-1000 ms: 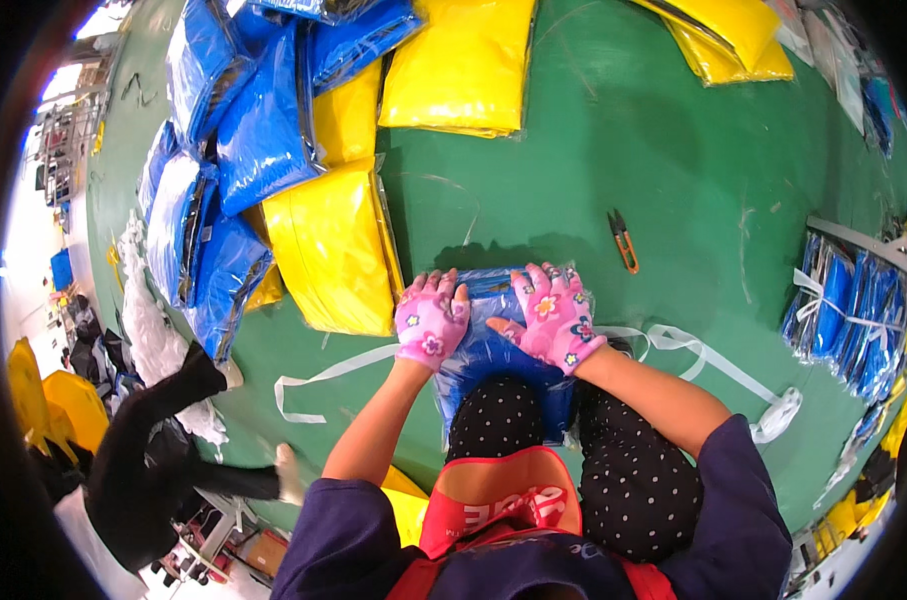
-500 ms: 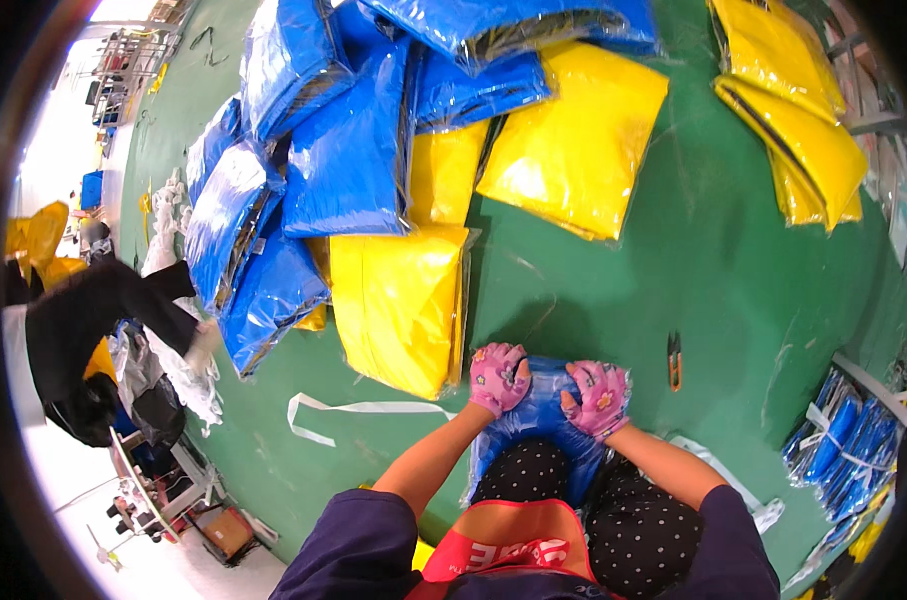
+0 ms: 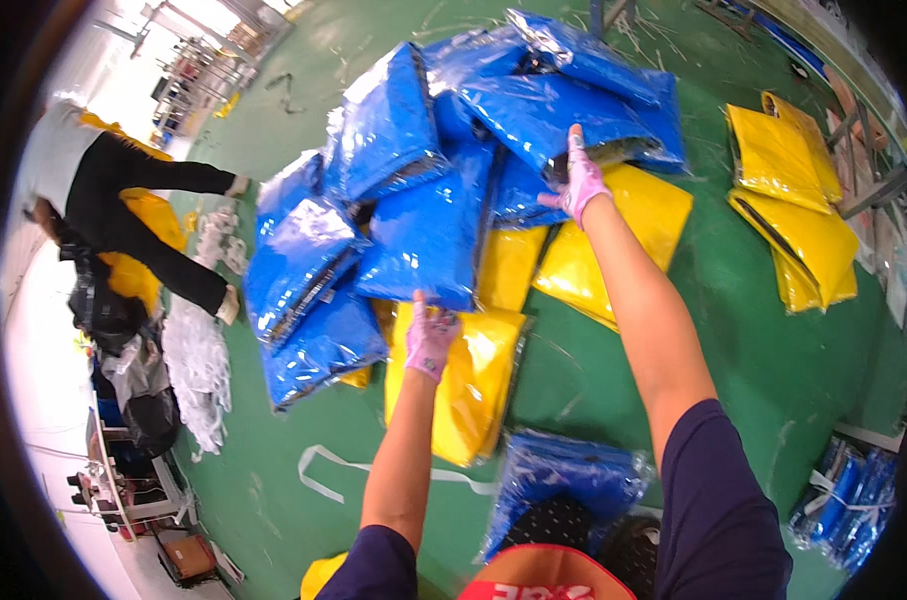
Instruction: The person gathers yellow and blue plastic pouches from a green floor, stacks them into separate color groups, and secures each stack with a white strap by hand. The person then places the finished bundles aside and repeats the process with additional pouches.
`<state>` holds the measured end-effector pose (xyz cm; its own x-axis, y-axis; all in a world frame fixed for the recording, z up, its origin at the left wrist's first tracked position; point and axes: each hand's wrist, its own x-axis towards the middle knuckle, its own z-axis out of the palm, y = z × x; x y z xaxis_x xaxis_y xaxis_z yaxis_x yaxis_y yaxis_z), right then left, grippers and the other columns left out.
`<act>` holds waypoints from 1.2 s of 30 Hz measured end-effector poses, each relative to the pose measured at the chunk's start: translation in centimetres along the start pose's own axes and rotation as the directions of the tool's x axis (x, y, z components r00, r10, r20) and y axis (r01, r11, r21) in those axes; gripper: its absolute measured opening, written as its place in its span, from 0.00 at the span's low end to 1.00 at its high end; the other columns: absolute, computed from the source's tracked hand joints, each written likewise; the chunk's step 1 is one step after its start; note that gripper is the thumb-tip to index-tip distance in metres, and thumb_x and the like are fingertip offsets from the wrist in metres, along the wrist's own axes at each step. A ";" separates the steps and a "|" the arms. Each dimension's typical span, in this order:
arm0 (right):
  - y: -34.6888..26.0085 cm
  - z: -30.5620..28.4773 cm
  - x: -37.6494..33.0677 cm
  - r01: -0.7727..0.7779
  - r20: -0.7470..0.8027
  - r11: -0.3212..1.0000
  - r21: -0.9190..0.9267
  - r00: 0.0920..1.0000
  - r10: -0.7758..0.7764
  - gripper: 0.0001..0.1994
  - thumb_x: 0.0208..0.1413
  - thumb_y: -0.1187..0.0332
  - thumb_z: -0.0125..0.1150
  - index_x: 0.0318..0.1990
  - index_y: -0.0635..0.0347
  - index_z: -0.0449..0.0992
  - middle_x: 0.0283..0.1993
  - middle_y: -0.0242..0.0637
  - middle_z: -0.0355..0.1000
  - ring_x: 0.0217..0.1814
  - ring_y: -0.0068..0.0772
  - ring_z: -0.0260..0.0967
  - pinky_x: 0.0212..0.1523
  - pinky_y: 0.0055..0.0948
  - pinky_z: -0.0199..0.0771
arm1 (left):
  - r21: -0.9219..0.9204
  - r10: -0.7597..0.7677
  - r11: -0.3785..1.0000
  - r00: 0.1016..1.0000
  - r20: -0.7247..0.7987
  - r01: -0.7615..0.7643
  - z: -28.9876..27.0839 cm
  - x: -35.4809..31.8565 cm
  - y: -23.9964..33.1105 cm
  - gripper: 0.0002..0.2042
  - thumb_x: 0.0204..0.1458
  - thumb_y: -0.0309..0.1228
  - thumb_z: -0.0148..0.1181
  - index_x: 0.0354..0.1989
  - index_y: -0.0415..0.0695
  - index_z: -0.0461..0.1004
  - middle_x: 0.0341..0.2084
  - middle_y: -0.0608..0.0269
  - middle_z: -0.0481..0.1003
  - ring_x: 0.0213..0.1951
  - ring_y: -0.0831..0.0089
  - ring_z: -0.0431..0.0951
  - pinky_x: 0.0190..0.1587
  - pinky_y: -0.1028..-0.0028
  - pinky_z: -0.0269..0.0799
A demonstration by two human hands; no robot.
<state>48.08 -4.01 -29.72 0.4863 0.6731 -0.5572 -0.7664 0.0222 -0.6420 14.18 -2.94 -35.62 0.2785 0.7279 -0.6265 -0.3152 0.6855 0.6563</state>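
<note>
My left hand [image 3: 431,340], in a pink patterned glove, is open over a yellow plastic-wrapped package [image 3: 463,400]. Its fingertips are at the lower edge of a blue wrapped package [image 3: 420,235]. Farther out to the right, my right hand [image 3: 581,185], in the same kind of glove, spreads its thumb and fingers by the near edge of another blue package [image 3: 548,115]. Beneath that hand is a second yellow package [image 3: 628,235]; whether the fingers touch either one cannot be made out. A blue wrapped bundle [image 3: 563,475] lies on the floor against my knees.
More yellow packages [image 3: 788,230] are stacked at the right beside a metal frame. Tied blue bundles [image 3: 848,505] lie at the lower right. A white strip [image 3: 373,468] crosses the green floor. At the left stands another person [image 3: 133,190] near white plastic sheeting [image 3: 198,350].
Both my hands have left the blue bundle at my knees and reached forward to the pile, the right one farther. The view has shifted, and the person at the left stands in a different pose.
</note>
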 end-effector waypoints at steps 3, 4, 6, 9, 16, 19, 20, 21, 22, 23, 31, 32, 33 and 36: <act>2.6 0.7 3.2 0.040 0.039 0.982 0.182 0.998 -0.048 0.27 0.51 0.49 0.59 0.54 0.53 0.63 0.51 0.40 0.66 0.45 0.34 0.65 0.37 0.32 0.70 | -0.047 -0.167 0.985 0.985 0.033 0.168 -0.7 3.9 0.1 0.24 0.46 0.48 0.63 0.49 0.53 0.67 0.51 0.64 0.69 0.51 0.60 0.67 0.46 0.56 0.67; 3.1 -2.3 4.5 0.087 0.050 0.973 0.214 0.994 -0.100 0.21 0.51 0.56 0.60 0.48 0.56 0.67 0.41 0.36 0.67 0.35 0.31 0.65 0.31 0.26 0.68 | -0.061 -0.135 0.989 0.990 -0.030 0.133 1.5 3.9 -1.3 0.23 0.46 0.44 0.64 0.48 0.48 0.67 0.46 0.61 0.72 0.45 0.63 0.72 0.41 0.62 0.71; 5.0 -5.9 3.3 0.076 0.129 0.969 0.233 0.986 -0.109 0.13 0.52 0.63 0.61 0.42 0.59 0.72 0.30 0.32 0.68 0.25 0.26 0.64 0.25 0.21 0.65 | -0.159 0.014 0.987 0.998 -0.061 -0.024 -0.1 3.6 -2.9 0.21 0.48 0.38 0.63 0.49 0.45 0.67 0.43 0.60 0.73 0.41 0.65 0.74 0.41 0.63 0.74; 4.9 -12.9 -4.8 0.279 0.124 0.959 -0.037 0.954 -0.273 0.14 0.52 0.65 0.59 0.44 0.61 0.71 0.33 0.35 0.69 0.31 0.27 0.66 0.31 0.21 0.67 | -0.267 0.155 0.952 0.988 -0.005 -0.150 2.4 -2.1 -7.0 0.19 0.50 0.32 0.61 0.50 0.42 0.65 0.41 0.60 0.73 0.38 0.68 0.75 0.40 0.68 0.75; 0.4 -30.6 -26.5 0.162 -0.112 0.950 -0.268 0.974 -0.198 0.21 0.47 0.72 0.56 0.51 0.65 0.65 0.44 0.42 0.70 0.40 0.33 0.71 0.43 0.27 0.72 | 0.193 -0.450 0.875 0.893 -0.010 0.444 3.0 -19.2 -18.9 0.22 0.51 0.36 0.61 0.52 0.42 0.64 0.44 0.59 0.70 0.41 0.67 0.73 0.43 0.61 0.74; -0.4 -32.6 -33.6 0.081 -0.018 0.986 -0.147 0.996 -0.084 0.16 0.42 0.73 0.60 0.42 0.64 0.69 0.38 0.41 0.71 0.37 0.31 0.70 0.41 0.29 0.73 | 0.910 -0.280 0.407 0.937 0.208 -0.080 3.7 -21.6 -12.2 0.15 0.49 0.32 0.60 0.43 0.38 0.70 0.42 0.55 0.73 0.41 0.67 0.75 0.38 0.68 0.74; -1.0 -29.2 -35.4 0.037 -0.058 0.986 -0.164 0.997 -0.048 0.14 0.38 0.73 0.63 0.35 0.62 0.69 0.33 0.38 0.69 0.35 0.29 0.69 0.38 0.29 0.74 | 0.924 -0.071 0.237 0.943 0.325 -0.301 3.5 -21.8 -11.2 0.18 0.47 0.29 0.60 0.45 0.36 0.68 0.42 0.51 0.73 0.41 0.64 0.75 0.39 0.71 0.73; -0.8 -26.5 -37.1 0.111 -0.104 0.980 -0.165 0.986 -0.129 0.14 0.36 0.72 0.65 0.32 0.63 0.68 0.28 0.33 0.67 0.30 0.26 0.68 0.35 0.27 0.74 | 0.874 0.150 0.327 0.933 0.328 -0.360 3.0 -20.9 -11.7 0.16 0.50 0.31 0.55 0.46 0.37 0.67 0.40 0.51 0.72 0.41 0.64 0.74 0.42 0.70 0.70; -1.1 -25.9 -38.7 0.008 -0.128 0.974 -0.227 0.991 -0.038 0.14 0.36 0.70 0.67 0.30 0.62 0.68 0.27 0.32 0.67 0.28 0.25 0.66 0.37 0.25 0.73 | 0.807 0.367 0.378 0.874 0.319 -0.453 2.7 -20.1 -11.8 0.15 0.53 0.32 0.51 0.47 0.38 0.67 0.39 0.52 0.72 0.41 0.64 0.73 0.46 0.69 0.68; -1.3 -25.5 -40.1 -0.093 -0.158 0.955 -0.282 0.986 0.050 0.15 0.35 0.69 0.68 0.28 0.62 0.68 0.26 0.30 0.66 0.27 0.23 0.65 0.38 0.24 0.73 | 0.804 0.388 0.311 0.840 0.378 -0.506 2.7 -19.6 -10.4 0.15 0.54 0.34 0.48 0.47 0.39 0.66 0.38 0.53 0.72 0.41 0.66 0.73 0.47 0.69 0.67; -0.1 -13.9 -32.1 0.633 0.497 0.210 -0.745 0.737 -0.458 0.15 0.49 0.60 0.62 0.40 0.57 0.67 0.38 0.39 0.68 0.56 0.47 0.60 0.53 0.38 0.61 | 0.543 -0.037 -0.598 0.697 0.716 -0.590 2.4 -16.7 -2.5 0.17 0.50 0.50 0.54 0.45 0.59 0.73 0.35 0.68 0.74 0.37 0.73 0.72 0.47 0.66 0.63; 0.2 -12.0 -29.5 0.667 0.568 0.011 -0.745 0.643 -0.513 0.10 0.48 0.61 0.62 0.32 0.56 0.71 0.36 0.40 0.67 0.53 0.51 0.61 0.50 0.40 0.64 | 0.769 0.013 -0.243 0.791 0.612 -0.591 5.0 -17.0 -1.2 0.22 0.49 0.44 0.59 0.51 0.49 0.68 0.40 0.62 0.74 0.41 0.71 0.73 0.48 0.66 0.66; 2.0 -13.2 -26.9 0.594 0.433 0.135 -0.793 0.706 -0.560 0.12 0.45 0.63 0.65 0.23 0.56 0.67 0.31 0.41 0.65 0.40 0.47 0.65 0.39 0.38 0.65 | 0.838 0.042 0.177 0.854 0.518 -0.517 8.2 -16.8 -0.7 0.28 0.47 0.38 0.63 0.56 0.40 0.63 0.46 0.56 0.73 0.45 0.68 0.74 0.49 0.67 0.69; 5.7 -15.7 -23.1 0.260 0.020 0.511 -0.819 0.904 -0.427 0.16 0.45 0.61 0.67 0.28 0.58 0.64 0.29 0.33 0.64 0.31 0.28 0.61 0.33 0.29 0.63 | 0.744 -0.131 0.649 0.941 0.314 -0.158 10.1 -13.4 -0.9 0.23 0.49 0.38 0.61 0.50 0.39 0.68 0.43 0.59 0.74 0.43 0.67 0.74 0.47 0.69 0.69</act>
<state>39.05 -31.01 -28.81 0.7584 0.6140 -0.2187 0.0783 -0.4190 -0.9046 19.91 -13.12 -23.54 0.5877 0.5997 -0.5431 0.4263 0.3410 0.8379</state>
